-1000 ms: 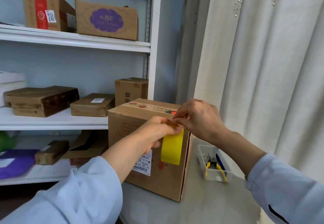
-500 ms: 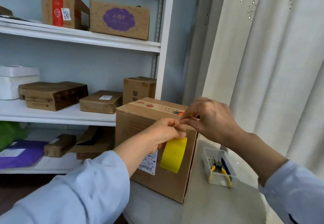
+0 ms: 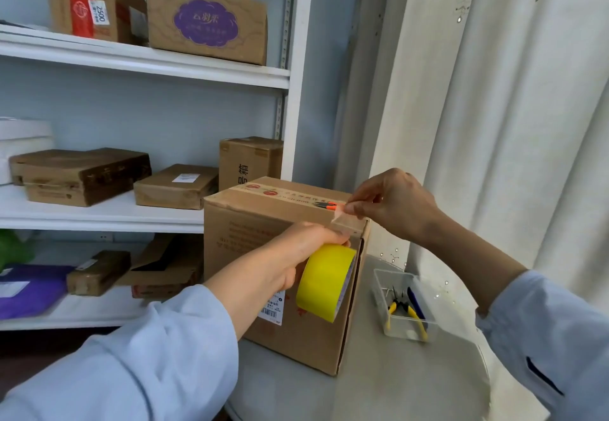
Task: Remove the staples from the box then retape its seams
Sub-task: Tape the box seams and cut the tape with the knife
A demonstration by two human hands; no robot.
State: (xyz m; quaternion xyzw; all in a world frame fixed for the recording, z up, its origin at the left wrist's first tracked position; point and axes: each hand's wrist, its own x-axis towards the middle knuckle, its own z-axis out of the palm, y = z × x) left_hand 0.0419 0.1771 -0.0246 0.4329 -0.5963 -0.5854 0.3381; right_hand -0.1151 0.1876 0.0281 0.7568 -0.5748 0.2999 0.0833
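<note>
- A pale table [image 3: 379,387] stands between a white shelf unit [image 3: 197,71] stacked with parcels and a curtain [image 3: 494,107] on the right.
- The box [image 3: 263,255] sits upright on the table, right behind both hands, its top seam already carrying printed tape.
- The left hand [image 3: 296,252] grips the yellow roll [image 3: 324,280], fingers curled over its top, and holds it against the box's near corner.
- The right hand [image 3: 392,206] pinches the clear tape end [image 3: 342,219] between thumb and fingertips, just above and to the right of the left fingers; a short strip runs between them over the box's upper edge.
- An orange-handled tool [image 3: 326,204] lies on the box top, touching or just beside the right fingertips.
- A clear tray [image 3: 403,302] with yellow-handled pliers [image 3: 403,310] stands well below the right hand.
- Risks, as I judge them: the slack strip could fold onto itself or stick crooked if tension drops; the right hand could knock the tool off; pulling hard on the roll could drag the box toward the table edge.
</note>
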